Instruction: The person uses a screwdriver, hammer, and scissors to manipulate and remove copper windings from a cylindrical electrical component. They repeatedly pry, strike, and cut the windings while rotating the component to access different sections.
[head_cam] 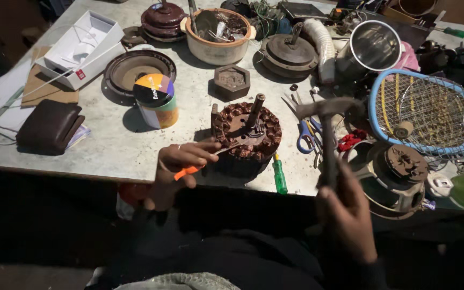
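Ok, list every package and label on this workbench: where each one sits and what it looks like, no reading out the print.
Open white box: far left of the bench, rectangular, white with a small red label on its side.
Round tin: left of the copper-wound motor stator, cylindrical, lid in purple, orange, yellow and black segments, side banded green and orange.
Flat cardboard piece: under the white box, brown, plain.
No screens or signs show.

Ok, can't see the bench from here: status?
Left hand holds orange-handled screwdriver against motor winding. Right hand holds hammer raised. Green screwdriver lies beside winding.
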